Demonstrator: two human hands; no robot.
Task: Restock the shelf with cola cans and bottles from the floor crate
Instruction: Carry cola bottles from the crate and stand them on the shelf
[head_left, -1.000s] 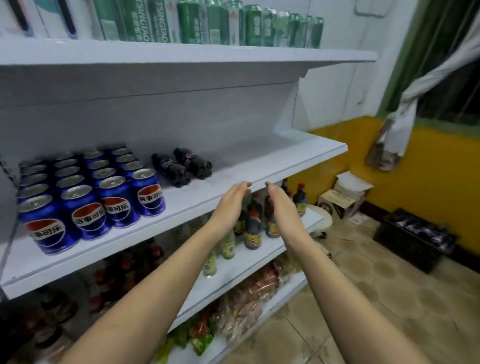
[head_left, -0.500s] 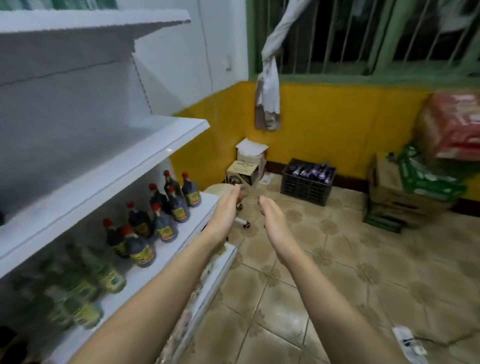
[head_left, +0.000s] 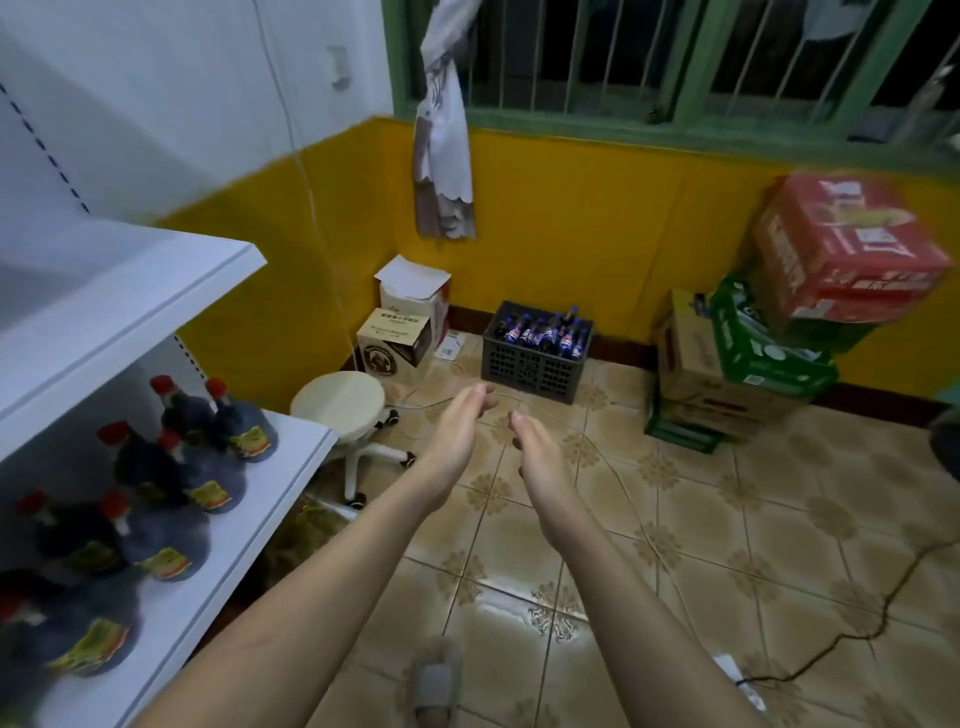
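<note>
A dark plastic crate (head_left: 535, 366) stands on the tiled floor against the yellow wall, with several cola bottles (head_left: 543, 332) upright inside. My left hand (head_left: 457, 431) and my right hand (head_left: 537, 457) reach forward side by side, palms facing each other, fingers straight, holding nothing. Both hands are well short of the crate. The white shelf (head_left: 130, 312) is at the left; the cola cans on it are out of view.
Dark sauce bottles with red caps (head_left: 208, 431) fill the lower shelf at left. A round white stool (head_left: 337, 408) stands by the shelf end. Small cartons (head_left: 400, 332) sit left of the crate, stacked boxes (head_left: 769, 338) right of it. A cable (head_left: 831, 644) crosses the floor.
The view has swung right from the shelf with blue cans to the floor and crate. Both hands stay empty and stretched forward; the crate appears nearer and more centred.
</note>
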